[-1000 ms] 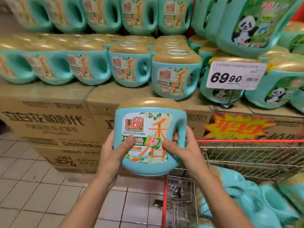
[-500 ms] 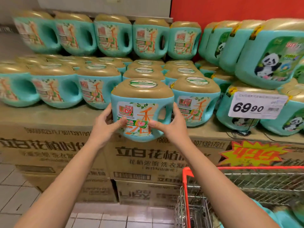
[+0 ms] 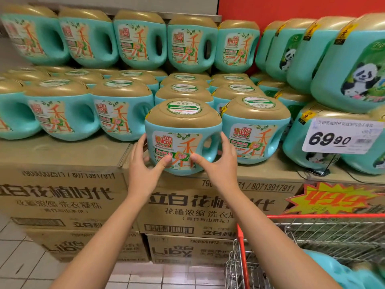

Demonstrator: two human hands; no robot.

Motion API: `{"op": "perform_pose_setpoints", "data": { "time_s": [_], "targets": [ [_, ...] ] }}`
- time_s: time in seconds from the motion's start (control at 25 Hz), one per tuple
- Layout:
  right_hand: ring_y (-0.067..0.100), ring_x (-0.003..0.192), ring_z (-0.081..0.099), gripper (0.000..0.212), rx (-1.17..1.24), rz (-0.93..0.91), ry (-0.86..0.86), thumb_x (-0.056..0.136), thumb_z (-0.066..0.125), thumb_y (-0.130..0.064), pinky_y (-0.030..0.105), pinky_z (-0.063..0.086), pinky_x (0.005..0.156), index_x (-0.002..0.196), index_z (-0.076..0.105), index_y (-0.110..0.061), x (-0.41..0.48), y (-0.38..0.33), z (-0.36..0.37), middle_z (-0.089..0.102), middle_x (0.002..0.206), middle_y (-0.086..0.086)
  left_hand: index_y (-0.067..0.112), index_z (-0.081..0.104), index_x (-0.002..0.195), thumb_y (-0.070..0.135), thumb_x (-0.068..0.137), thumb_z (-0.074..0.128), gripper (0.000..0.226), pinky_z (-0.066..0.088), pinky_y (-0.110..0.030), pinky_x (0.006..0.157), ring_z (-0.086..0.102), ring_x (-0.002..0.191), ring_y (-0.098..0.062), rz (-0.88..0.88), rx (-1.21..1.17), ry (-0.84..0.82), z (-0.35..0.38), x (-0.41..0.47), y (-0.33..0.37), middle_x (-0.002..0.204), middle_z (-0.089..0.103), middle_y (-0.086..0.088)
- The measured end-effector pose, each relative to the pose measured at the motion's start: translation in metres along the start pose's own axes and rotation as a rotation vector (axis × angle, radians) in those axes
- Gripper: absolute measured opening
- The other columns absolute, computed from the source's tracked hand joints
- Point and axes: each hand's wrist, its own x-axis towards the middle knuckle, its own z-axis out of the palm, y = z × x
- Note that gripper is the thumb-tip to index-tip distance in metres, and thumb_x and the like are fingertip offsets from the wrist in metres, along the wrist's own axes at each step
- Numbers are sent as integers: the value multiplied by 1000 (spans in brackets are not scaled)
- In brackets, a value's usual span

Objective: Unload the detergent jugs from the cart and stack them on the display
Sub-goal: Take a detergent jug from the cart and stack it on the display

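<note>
White floor tiles (image 3: 25, 265) fill the lower left of the frame. Above them I see stacked cardboard cartons (image 3: 62, 197) with printed lettering, which form the base of the display. On the carton tops at the left stands a front row of teal jugs (image 3: 62, 113) with gold lids, more rows packed behind them. An upper tier (image 3: 89, 40) of the same jugs runs across the top of the frame.

At centre, the left hand (image 3: 143, 170) grips the left side of the detergent jug (image 3: 183, 134), thumb pressed on the front label and fingers curled round the side. The jug is upright with its label facing me, at the front edge of the carton top. It sits between the front row on its left and a neighbouring jug (image 3: 256, 130) just beside it on the right. I cannot tell whether its base is fully set down. The right hand (image 3: 220, 165) grips the handle side, thumb on the label's lower part and fingers wrapped round the far side.

Further right, panda-label jugs (image 3: 354, 65) are stacked in front of a red wall (image 3: 291, 7). A price card (image 3: 341, 135) reading 69.90 stands on a small clip before the lower ones. Below it, a yellow and red starburst sign (image 3: 331, 199) is on the carton face. At lower right is the red-rimmed wire cart (image 3: 333, 232), with a blurred teal jug (image 3: 341, 270) inside.
</note>
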Motion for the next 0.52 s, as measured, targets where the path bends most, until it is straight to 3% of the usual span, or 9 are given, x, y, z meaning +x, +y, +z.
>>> {"op": "perform_pose_setpoints", "data": {
  "time_s": [0.12,0.28,0.4,0.52],
  "targets": [
    [18,132,42,100,-11,28,10,67,83,-45,41,39,110,148,30,-22,2,1,2,39,143,3,27,37,147,28,73,82,87,48,-6,73,58,109,-6,15,-45,-6,5,5,-1,149,42,5],
    [20,131,44,94,-23,60,45,71,80,-47,42,39,109,147,35,-15,5,1,8,42,143,3,20,41,142,17,73,82,81,50,-7,85,53,101,23,4,-123,28,13,10,2,135,48,10],
    [22,132,41,98,-107,88,54,73,76,-54,41,38,110,151,30,-16,7,1,10,40,145,7,18,42,139,11,74,81,75,50,-21,96,51,112,12,-48,-205,50,18,10,2,134,48,8],
    [23,131,42,93,-146,93,72,76,72,-54,40,38,108,150,32,-13,6,-1,13,43,144,9,18,43,138,11,74,81,75,49,-12,89,52,111,6,-59,-162,89,21,9,6,134,50,6]
  ]
}}
